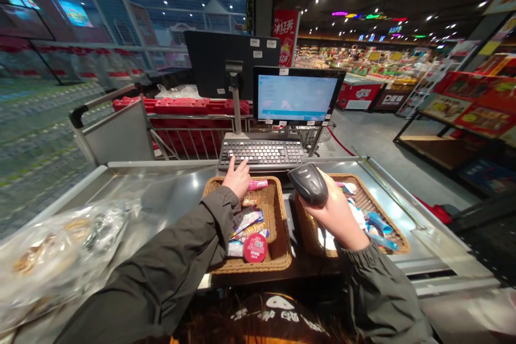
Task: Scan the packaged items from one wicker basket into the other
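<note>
My left hand (237, 178) reaches over a wicker basket, its fingers spread at the front left edge of a black keyboard (264, 151). In my right hand (336, 215) is a black barcode scanner (308, 185), its head pointing up and to the left. Below my left hand, the left basket (285, 226) holds several small wrapped packets (248, 221) and a round red-lidded tub (255, 248). Under my right wrist, the right basket (397, 239) contains blue and white items (379, 222), partly hidden by my hand and forearm.
Behind the keyboard stands a lit monitor (297, 98), with a second dark screen (229, 64) facing away. Clear plastic bags (68, 247) with goods lie on the metal counter (161, 183) at left. A shopping cart (108, 123) is beyond it. Shelves of red boxes (479, 99) stand right.
</note>
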A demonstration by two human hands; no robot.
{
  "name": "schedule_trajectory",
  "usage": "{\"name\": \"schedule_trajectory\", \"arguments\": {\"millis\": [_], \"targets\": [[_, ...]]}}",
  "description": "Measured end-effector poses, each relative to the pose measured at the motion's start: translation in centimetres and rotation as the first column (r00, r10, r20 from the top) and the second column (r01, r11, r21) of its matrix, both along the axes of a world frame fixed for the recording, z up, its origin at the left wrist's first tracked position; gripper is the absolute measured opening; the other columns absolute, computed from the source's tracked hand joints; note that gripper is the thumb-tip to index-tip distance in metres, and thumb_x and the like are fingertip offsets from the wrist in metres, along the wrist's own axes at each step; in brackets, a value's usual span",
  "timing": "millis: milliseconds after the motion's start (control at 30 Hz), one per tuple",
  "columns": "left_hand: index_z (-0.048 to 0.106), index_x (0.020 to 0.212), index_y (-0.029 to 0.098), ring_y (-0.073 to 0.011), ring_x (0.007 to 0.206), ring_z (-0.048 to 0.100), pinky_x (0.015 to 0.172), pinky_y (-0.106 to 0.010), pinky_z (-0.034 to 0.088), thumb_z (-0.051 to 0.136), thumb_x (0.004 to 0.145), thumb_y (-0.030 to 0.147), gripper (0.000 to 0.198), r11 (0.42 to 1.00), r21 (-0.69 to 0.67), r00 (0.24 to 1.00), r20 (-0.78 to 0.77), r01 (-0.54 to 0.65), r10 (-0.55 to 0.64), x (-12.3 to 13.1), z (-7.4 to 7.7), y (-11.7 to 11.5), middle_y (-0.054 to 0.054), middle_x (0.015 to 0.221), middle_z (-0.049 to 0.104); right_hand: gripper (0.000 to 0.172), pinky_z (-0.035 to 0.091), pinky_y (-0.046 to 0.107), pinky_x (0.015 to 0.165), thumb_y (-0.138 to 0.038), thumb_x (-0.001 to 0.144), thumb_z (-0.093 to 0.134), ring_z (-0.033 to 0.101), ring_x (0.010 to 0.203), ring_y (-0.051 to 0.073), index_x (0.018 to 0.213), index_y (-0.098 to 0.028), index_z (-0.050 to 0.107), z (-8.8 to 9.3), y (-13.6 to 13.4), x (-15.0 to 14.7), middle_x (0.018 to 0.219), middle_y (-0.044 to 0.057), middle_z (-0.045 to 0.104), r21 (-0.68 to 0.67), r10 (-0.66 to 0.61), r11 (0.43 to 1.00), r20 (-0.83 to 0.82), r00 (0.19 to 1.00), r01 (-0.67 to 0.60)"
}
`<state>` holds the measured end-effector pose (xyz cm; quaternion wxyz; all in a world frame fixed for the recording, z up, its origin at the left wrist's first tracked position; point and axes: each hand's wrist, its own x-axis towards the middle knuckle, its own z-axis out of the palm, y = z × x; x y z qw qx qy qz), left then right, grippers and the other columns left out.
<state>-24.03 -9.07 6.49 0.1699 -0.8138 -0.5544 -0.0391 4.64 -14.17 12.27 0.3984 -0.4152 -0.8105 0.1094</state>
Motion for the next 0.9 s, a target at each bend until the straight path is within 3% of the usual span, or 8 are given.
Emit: {"name": "schedule_trajectory", "arguments": {"millis": [333, 433, 567, 733, 800, 900], "targets": [[0.076, 0.093, 0.015, -0.0387, 0.139, 0.034, 0.118, -0.062, 0.003, 0.077, 0.065, 0.033, 0.033, 0.964, -0.264, 0.998, -0.069, -0.026, 0.008, -0.9, -6.9, -0.8, -0.020, 0.117, 0.065, 0.057, 0.039, 0.057, 0.108, -0.030, 0.075, 0.065, 0.051, 0.128, 0.036, 0.129, -0.020, 0.053, -0.6, -0.3, -0.7, 0.128, 0.015, 0.061, -0.028, -0.010, 1.000, 0.013, 1.000, 0.011], [0.076, 0.094, 0.016, -0.0398, 0.143, 0.027, 0.117, -0.062, 0.004, 0.075, 0.067, 0.033, 0.032, 0.959, -0.283, 0.997, -0.077, -0.020, -0.002, -0.7, -8.4, -1.0, -0.019, 0.123, 0.063, 0.058, 0.043, 0.057, 0.104, -0.033, 0.074, 0.066, 0.053, 0.126, 0.036, 0.129, -0.019, 0.053, -0.8, -0.6, -0.1, 0.129, 0.015, 0.061, -0.045, -0.048, 0.998, 0.001, 0.999, 0.048], [0.075, 0.099, 0.019, -0.0346, 0.144, 0.027, 0.118, -0.060, 0.003, 0.067, 0.074, 0.028, 0.027, 0.946, -0.324, 0.994, -0.095, 0.021, -0.055, -0.4, -9.7, -1.3, -0.016, 0.135, 0.058, 0.058, 0.044, 0.056, 0.103, -0.034, 0.075, 0.066, 0.052, 0.126, 0.036, 0.129, -0.020, 0.054, -0.8, -1.1, 1.4, 0.131, 0.014, 0.060, -0.047, -0.125, 0.991, -0.011, 0.992, 0.125], [0.075, 0.096, 0.014, -0.0380, 0.139, 0.037, 0.116, -0.063, 0.011, 0.066, 0.074, 0.030, 0.028, 0.930, -0.367, 0.991, -0.107, 0.035, -0.079, 0.0, -9.9, -1.5, -0.022, 0.128, 0.062, 0.057, 0.044, 0.054, 0.105, -0.035, 0.074, 0.066, 0.054, 0.124, 0.035, 0.128, -0.020, 0.054, -0.8, -1.8, 4.8, 0.133, 0.014, 0.059, -0.059, -0.250, 0.967, -0.026, 0.968, 0.248], [0.075, 0.095, 0.014, -0.0397, 0.136, 0.040, 0.114, -0.066, 0.013, 0.069, 0.073, 0.032, 0.029, 0.927, -0.373, 0.993, -0.090, 0.039, -0.078, 0.6, -9.1, -1.4, -0.022, 0.125, 0.063, 0.057, 0.044, 0.054, 0.105, -0.037, 0.074, 0.067, 0.055, 0.123, 0.036, 0.127, -0.018, 0.055, -0.9, -2.1, 6.4, 0.132, 0.016, 0.059, -0.054, -0.309, 0.950, -0.044, 0.950, 0.306], [0.075, 0.092, 0.020, -0.0354, 0.129, 0.049, 0.114, -0.066, 0.011, 0.063, 0.080, 0.035, 0.022, 0.928, -0.354, 0.994, 0.036, 0.112, -0.106, 3.0, -6.5, -1.2, -0.014, 0.118, 0.069, 0.053, 0.046, 0.054, 0.103, -0.038, 0.073, 0.068, 0.058, 0.117, 0.036, 0.120, -0.016, 0.059, -1.1, -2.4, 8.7, 0.121, 0.016, 0.064, -0.042, -0.399, 0.917, -0.063, 0.915, 0.397]]}}
